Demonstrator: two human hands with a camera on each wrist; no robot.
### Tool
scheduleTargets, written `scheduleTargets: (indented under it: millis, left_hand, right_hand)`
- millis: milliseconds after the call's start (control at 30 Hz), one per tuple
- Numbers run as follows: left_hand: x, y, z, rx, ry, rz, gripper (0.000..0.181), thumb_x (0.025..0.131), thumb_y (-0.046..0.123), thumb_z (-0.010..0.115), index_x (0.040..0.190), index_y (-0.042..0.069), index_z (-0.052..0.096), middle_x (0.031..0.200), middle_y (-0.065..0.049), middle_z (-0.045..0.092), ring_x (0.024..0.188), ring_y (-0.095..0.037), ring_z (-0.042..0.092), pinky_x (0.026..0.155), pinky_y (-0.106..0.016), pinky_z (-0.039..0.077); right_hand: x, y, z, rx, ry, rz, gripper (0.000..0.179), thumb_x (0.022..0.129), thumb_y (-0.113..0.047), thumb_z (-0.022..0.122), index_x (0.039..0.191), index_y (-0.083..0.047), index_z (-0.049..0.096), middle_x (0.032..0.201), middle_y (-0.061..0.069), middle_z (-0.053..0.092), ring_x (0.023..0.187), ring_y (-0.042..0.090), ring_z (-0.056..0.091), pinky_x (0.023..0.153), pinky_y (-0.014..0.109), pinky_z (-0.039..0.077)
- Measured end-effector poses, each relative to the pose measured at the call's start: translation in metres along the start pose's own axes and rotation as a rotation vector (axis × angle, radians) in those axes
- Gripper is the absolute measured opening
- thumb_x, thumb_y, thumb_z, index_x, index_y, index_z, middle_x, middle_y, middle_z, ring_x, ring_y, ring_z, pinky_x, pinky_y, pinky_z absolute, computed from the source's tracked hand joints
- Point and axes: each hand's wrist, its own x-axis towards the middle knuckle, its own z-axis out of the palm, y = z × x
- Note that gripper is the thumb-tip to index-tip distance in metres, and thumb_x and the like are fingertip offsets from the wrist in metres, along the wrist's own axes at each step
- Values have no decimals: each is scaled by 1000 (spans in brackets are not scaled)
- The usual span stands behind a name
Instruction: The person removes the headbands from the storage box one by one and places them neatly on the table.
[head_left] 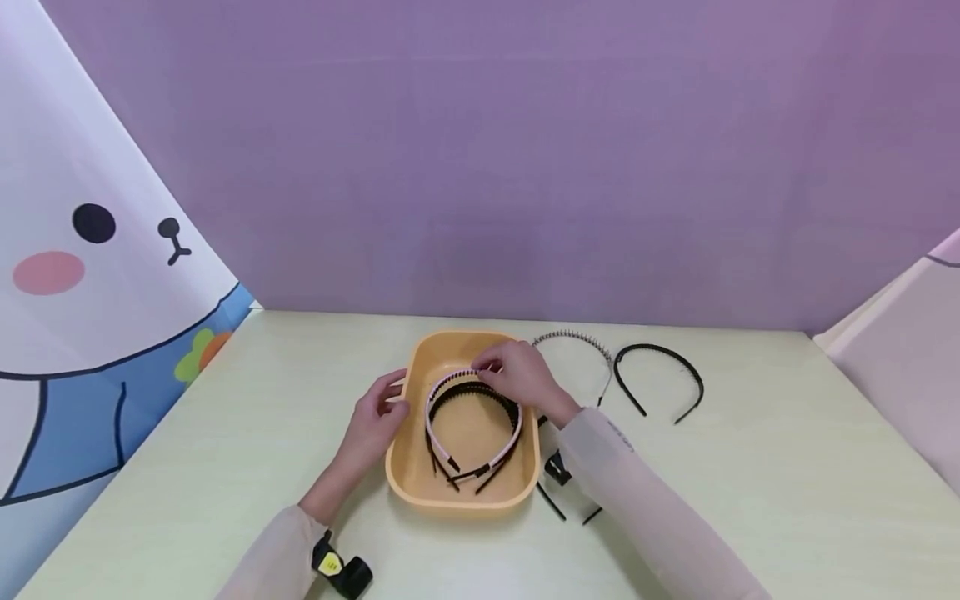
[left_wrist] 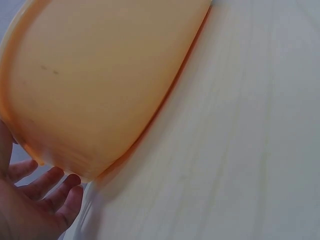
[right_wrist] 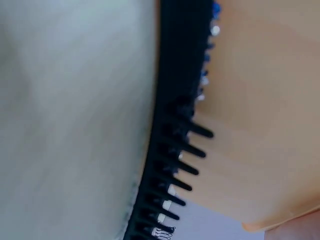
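Observation:
A yellow-orange plastic bin (head_left: 462, 498) stands on the table with several headbands in it. On top lies a pale pink headband (head_left: 431, 422), its ends dark, over black toothed headbands (head_left: 450, 398). My right hand (head_left: 519, 372) reaches over the far right rim and pinches the top of the pink headband's arch. At the bin's left side is my left hand (head_left: 380, 417), its relaxed fingers (left_wrist: 45, 185) resting against the outer wall. In the right wrist view a black toothed headband (right_wrist: 172, 75) with blue and clear stones fills the middle.
Right of the bin lie a thin spiky headband (head_left: 573, 335) and a black headband (head_left: 693, 371). Dark headband ends (head_left: 551, 502) show under my right forearm. A purple backdrop (head_left: 480, 167) rises behind the table (head_left: 315, 358).

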Motion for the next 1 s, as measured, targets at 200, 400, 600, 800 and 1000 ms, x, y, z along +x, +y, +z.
scheduleTargets:
  millis: [200, 400, 600, 800, 1000]
  left_hand:
    - [0, 2, -1, 9, 5, -6, 48, 91, 4, 48, 139, 4, 44, 127, -25, 56, 109, -33, 58, 84, -26, 49]
    - [1, 2, 0, 7, 0, -13, 49, 91, 4, 48, 139, 5, 44, 127, -25, 56, 109, -33, 58, 85, -26, 49]
    - [1, 0, 0, -1, -11, -6, 49, 91, 4, 47, 140, 4, 43, 127, -25, 56, 110, -33, 57, 86, -30, 50]
    - [0, 1, 0, -6, -7, 0, 48, 91, 4, 48, 139, 5, 44, 126, -24, 57, 107, -31, 58, 83, -27, 50]
    - [-1, 1, 0, -13, -16, -10, 48, 92, 5, 47, 140, 6, 44, 127, -24, 56, 108, -31, 58, 85, -31, 50]
  right_hand:
    - [2, 1, -1, 18, 14, -18, 14, 83, -9, 65, 93, -9, 76, 85, 3, 75, 76, 14, 68, 67, 23, 50]
    - [1, 1, -2, 22, 12, -16, 15, 83, -8, 65, 93, -9, 76, 86, 4, 75, 76, 14, 68, 68, 24, 51]
    - [0, 0, -2, 58, 1, 27, 16, 84, -7, 65, 95, -8, 77, 89, 5, 75, 78, 15, 68, 69, 24, 52]
    - [2, 0, -5, 103, -17, 64, 16, 84, -7, 66, 95, -9, 77, 90, 5, 75, 75, 12, 67, 66, 21, 51]
    - [2, -2, -8, 105, -39, 73, 15, 85, -8, 66, 96, -9, 77, 93, 5, 75, 80, 13, 68, 69, 23, 52]
